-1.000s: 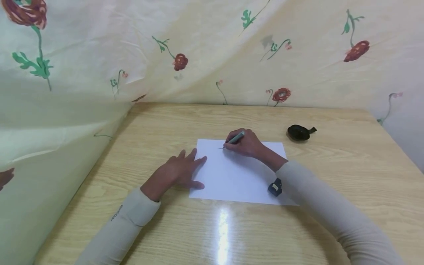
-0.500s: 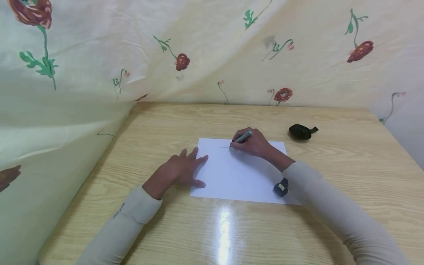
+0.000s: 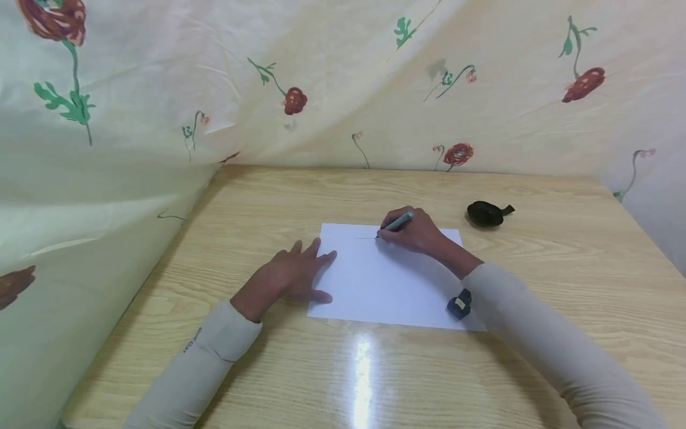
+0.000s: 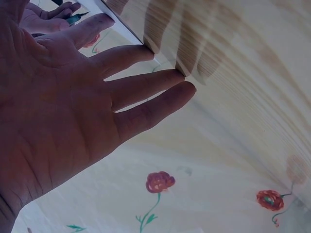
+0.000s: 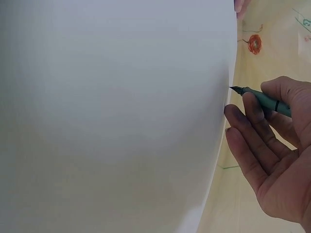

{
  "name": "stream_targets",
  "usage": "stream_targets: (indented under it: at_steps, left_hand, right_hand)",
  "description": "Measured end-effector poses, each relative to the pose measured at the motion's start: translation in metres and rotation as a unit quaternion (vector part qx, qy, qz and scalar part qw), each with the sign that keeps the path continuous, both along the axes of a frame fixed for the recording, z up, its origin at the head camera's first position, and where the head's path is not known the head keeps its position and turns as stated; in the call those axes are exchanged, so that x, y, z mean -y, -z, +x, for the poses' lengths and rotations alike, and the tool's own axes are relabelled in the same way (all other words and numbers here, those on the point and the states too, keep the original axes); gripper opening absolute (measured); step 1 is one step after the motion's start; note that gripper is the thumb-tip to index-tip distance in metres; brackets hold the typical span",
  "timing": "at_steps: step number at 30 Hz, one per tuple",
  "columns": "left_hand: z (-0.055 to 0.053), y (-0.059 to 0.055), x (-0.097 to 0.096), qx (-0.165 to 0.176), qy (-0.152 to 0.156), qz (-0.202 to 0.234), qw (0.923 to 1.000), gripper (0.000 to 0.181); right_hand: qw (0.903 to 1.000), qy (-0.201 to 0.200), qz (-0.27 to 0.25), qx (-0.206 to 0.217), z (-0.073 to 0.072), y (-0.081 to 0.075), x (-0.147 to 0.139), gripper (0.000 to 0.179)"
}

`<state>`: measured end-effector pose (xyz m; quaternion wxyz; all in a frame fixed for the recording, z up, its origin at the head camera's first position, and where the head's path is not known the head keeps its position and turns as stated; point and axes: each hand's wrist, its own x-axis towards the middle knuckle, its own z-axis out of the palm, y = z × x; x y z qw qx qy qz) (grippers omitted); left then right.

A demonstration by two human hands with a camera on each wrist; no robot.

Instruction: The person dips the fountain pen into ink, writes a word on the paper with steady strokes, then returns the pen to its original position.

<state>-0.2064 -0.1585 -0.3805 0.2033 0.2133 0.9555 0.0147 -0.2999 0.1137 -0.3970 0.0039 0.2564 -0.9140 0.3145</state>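
A white sheet of paper [image 3: 375, 286] lies on the wooden table. My right hand [image 3: 412, 231] pinches a green fountain pen [image 3: 399, 221] between thumb and fingers, its nib at the paper near the top edge. A thin dark line [image 3: 364, 238] runs left from the nib. In the right wrist view the pen [image 5: 265, 100] shows its pointed dark nib close to the sheet. My left hand [image 3: 295, 275] has its fingers spread, resting over the paper's left edge and the table beside it. The left wrist view shows this hand [image 4: 87, 92] from the palm side, fingers straight.
A small black dish-like object [image 3: 485, 214] with a short tab stands on the table [image 3: 563, 268] at the back right. A dark wrist device [image 3: 459, 305] sits under my right forearm, over the paper's lower right. Flower-printed cloth [image 3: 332, 77] hangs behind and to the left.
My right hand has moved to the right with the fountain pen, and the thin line on the paper has grown longer. The left hand stays in place; the head view has shifted slightly.
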Motion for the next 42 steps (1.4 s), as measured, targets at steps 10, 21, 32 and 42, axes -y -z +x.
stream_targets:
  at_steps: [10, 21, 32, 42]
  left_hand:
    - [0.005, -0.002, -0.001, 0.008, 0.0, -0.005, 0.9999, 0.091]
    - [0.01, 0.001, -0.002, 0.012, -0.003, 0.0, 0.9999, 0.09]
    - [0.013, 0.007, -0.003, 0.002, 0.002, -0.002, 1.0, 0.091]
    - [0.016, 0.009, -0.004, -0.013, 0.009, -0.005, 0.9999, 0.09]
  right_hand:
    - [0.9996, 0.027, 0.011, 0.005, 0.009, -0.002, -0.013, 0.008]
    - [0.9992, 0.038, 0.015, 0.003, 0.011, 0.005, -0.032, 0.01]
    - [0.9994, 0.035, -0.002, 0.002, 0.018, 0.01, -0.044, 0.009]
    - [0.9984, 0.052, 0.02, 0.006, 0.021, 0.011, -0.056, 0.011]
